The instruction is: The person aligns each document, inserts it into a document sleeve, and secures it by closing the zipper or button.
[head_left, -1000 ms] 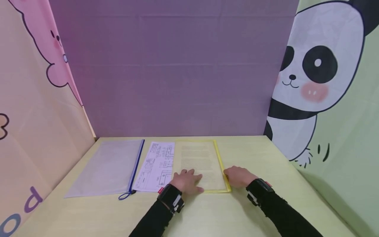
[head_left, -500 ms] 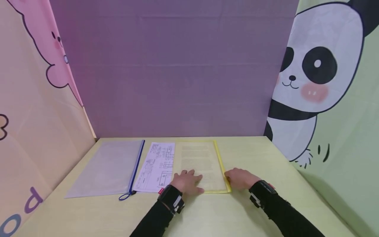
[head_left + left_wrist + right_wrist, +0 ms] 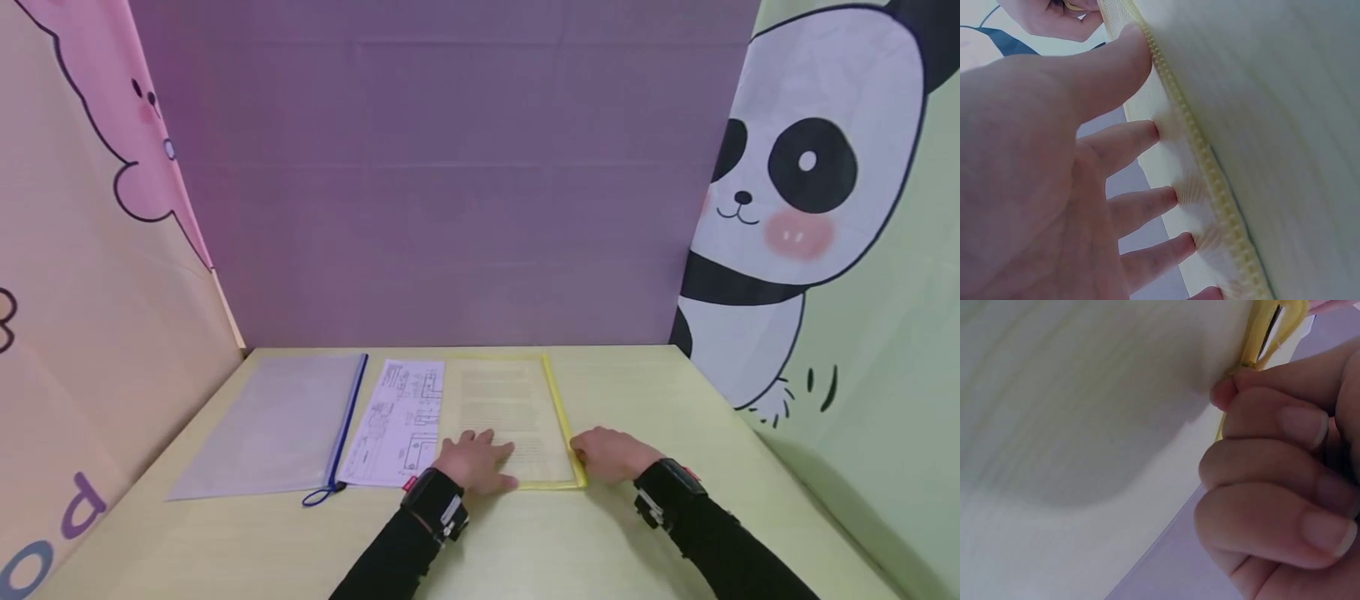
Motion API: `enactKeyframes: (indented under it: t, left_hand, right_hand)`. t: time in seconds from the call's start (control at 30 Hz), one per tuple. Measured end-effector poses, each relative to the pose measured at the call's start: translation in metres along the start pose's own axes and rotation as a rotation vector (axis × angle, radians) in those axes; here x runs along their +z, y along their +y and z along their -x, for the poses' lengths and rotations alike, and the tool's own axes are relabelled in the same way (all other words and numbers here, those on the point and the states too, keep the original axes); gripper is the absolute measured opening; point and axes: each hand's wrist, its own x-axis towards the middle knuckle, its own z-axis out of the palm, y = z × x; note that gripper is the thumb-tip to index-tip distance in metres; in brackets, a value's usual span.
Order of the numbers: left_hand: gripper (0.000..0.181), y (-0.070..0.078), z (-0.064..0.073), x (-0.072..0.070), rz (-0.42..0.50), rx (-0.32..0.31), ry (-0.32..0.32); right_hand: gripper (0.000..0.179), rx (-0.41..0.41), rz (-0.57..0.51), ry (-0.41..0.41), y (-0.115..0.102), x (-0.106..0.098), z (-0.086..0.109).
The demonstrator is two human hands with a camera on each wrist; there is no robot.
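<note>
Yellow-edged translucent plastic zip folder point(image 3: 504, 404) lies flat; left hand point(image 3: 474, 463) spread wide, pressing it; right hand point(image 3: 613, 455) curled, pinching its zip edge point(image 3: 558, 404).

A head-worn camera looks forward and down past two dark sleeves point(image 3: 386, 550), taking in the desk point(image 3: 540, 542) as far as the purple backdrop point(image 3: 465, 167), the widest of three views; the left-wrist camera faces the left grip point(image 3: 474, 462) at close quarters, its frame turned so the zip edge point(image 3: 1204, 150) runs steeply downward; the right-wrist camera, also tight, has the right grip point(image 3: 613, 454) along one side; all three share the yellow-edged folder point(image 3: 510, 400); the left-wrist view also catches the right grip in its upper left corner.
</note>
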Motion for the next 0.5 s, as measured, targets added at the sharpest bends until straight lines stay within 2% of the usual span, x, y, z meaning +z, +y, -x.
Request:
enactKeyframes:
  t: [0.5]
  left_hand:
    - [0.066,-0.0005,0.0017,0.0008,0.009,0.001,0.015]
  right_hand:
    - [0.021,-0.075,-0.028,0.017,-0.0007,0.0016,0.0100]
